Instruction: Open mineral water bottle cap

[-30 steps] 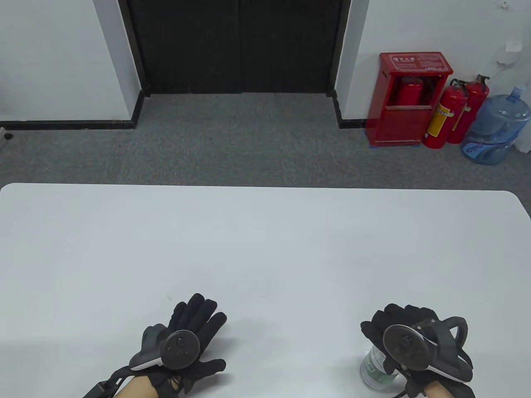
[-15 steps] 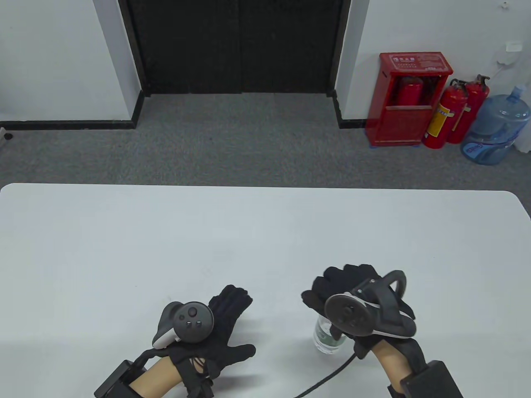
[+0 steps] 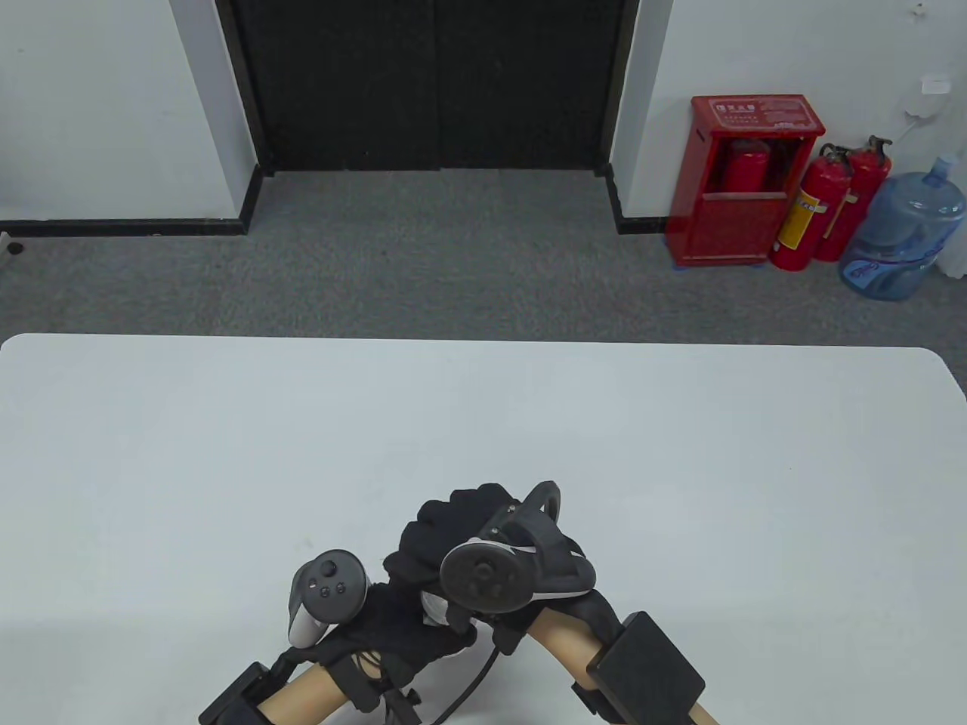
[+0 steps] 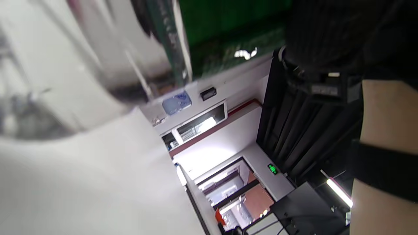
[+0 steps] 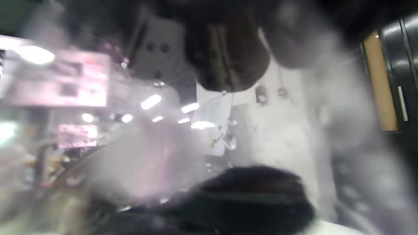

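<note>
The clear water bottle (image 3: 434, 609) with a green label is almost hidden between my two hands near the table's front middle. My right hand (image 3: 446, 532) grips it from above, covering the top and the cap. My left hand (image 3: 412, 630) has closed in from the left and wraps around the bottle's lower body, under the right hand's tracker. In the left wrist view the green label (image 4: 225, 29) and clear body (image 4: 107, 62) fill the top, very close. The right wrist view is blurred, with the clear bottle (image 5: 294, 130) filling it.
The white table (image 3: 483, 423) stretches bare ahead and to both sides of my hands. A cable (image 3: 472, 680) runs from the right hand towards the front edge. Beyond the table are grey carpet, a dark door and red fire extinguishers (image 3: 823, 204).
My right hand carried the bottle left from the front right corner to the front middle. My left hand moved right and met it, closing on the bottle's body.
</note>
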The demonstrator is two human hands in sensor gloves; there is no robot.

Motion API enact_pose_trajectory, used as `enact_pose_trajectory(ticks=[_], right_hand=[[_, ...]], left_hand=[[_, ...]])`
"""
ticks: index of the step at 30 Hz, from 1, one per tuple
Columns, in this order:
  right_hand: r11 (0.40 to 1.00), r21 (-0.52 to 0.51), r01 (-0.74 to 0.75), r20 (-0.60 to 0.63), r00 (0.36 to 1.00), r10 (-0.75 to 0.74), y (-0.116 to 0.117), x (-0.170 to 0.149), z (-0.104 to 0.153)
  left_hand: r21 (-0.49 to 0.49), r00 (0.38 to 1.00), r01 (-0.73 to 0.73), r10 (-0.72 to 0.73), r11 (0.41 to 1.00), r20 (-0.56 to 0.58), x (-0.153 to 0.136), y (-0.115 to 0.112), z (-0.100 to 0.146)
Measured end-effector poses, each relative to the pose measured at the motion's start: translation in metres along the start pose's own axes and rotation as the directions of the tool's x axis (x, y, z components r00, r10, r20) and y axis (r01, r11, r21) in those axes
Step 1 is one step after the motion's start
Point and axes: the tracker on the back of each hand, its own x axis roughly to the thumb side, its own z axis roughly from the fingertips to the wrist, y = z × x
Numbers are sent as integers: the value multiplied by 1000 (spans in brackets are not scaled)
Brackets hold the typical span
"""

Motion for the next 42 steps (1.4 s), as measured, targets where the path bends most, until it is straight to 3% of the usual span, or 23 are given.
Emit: enact_pose_trajectory(ticks=[2, 4, 6, 8, 10, 12, 17, 23, 25, 29, 33, 42], right_hand=[[1000, -14, -4, -16, 1000, 4, 0, -2, 3], [996, -64, -56, -108, 993, 49, -4, -4, 10], [989, -38, -143, -224, 966, 131, -9, -4, 22], [980, -31, -198, -261, 948, 184, -9, -3, 32], [968, -142, -209, -211, 962, 176, -5, -4, 32], [974, -106, -203, -236, 956, 174, -3, -6, 33], [973, -155, -171, -191, 972, 141, 5, -6, 35], [997, -83, 8, -27, 1000, -10, 13, -15, 36], [1000, 6, 31, 22, 999, -31, 14, -13, 38], [986, -90, -141, 37, 989, 145, 6, -8, 42], [968, -181, -173, 15, 984, 179, 4, -4, 43], [982, -97, 160, 68, 986, -154, 2, -18, 43]], left_hand=[[4, 999, 45, -45, 999, 12, 1, 2, 1], [23, 999, 41, -41, 999, 2, 1, 2, 2], [38, 1000, 15, -16, 999, 14, -1, 2, 5], [57, 1000, 14, -15, 998, 17, -3, 3, 8], [63, 1000, 26, -27, 998, 6, -3, 3, 8], [63, 999, 49, -49, 997, 0, -4, 1, 9], [56, 987, 154, -156, 986, 29, -2, -3, 9], [41, 984, 171, -173, 984, 40, -6, -3, 7], [32, 983, 175, -177, 984, 42, -9, -3, 8], [37, 988, 147, -148, 988, 37, -9, -2, 8], [34, 976, 208, -209, 978, 53, -3, -7, 9], [62, 987, 145, -149, 987, 56, -6, -1, 11]])
